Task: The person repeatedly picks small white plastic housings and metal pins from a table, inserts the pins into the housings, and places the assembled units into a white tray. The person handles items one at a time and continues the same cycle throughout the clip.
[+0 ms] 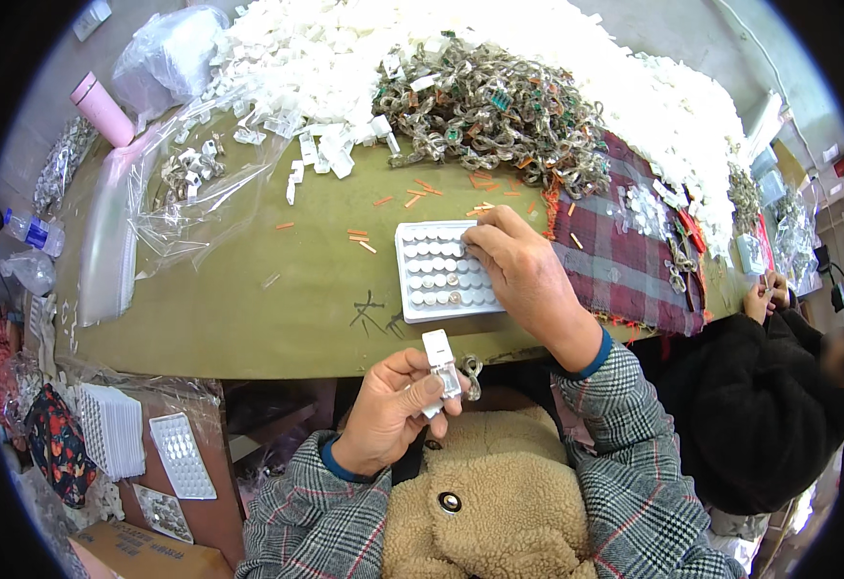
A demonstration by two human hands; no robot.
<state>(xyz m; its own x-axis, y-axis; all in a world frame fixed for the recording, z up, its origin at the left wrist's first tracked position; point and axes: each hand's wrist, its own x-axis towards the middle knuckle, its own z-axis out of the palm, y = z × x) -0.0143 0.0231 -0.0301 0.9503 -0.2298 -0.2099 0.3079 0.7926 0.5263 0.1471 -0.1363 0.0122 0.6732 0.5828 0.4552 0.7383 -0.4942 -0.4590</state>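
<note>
My left hand [388, 407] is closed around a small white plastic casing [437, 345], held upright just in front of the table's near edge. The casing's lower part looks clear and open. A short looped grey cable [474, 378] hangs beside it, seemingly joined to it. On the table sits a white plastic tray [431, 315] with rows of round silvery button cells [428, 282]. Over the tray's right side reaches my right hand [530, 275], its thumb and fingertips pinched together at the cells. Whatever lies between those fingertips is hidden.
Behind the tray lie scattered orange strips [358, 237], a heap of looped cables [499, 116] and a large pile of white casings [296, 58]. A plaid cloth [624, 241] covers the table's right. A pink bottle [103, 111] stands left. Another person [760, 405] works at right.
</note>
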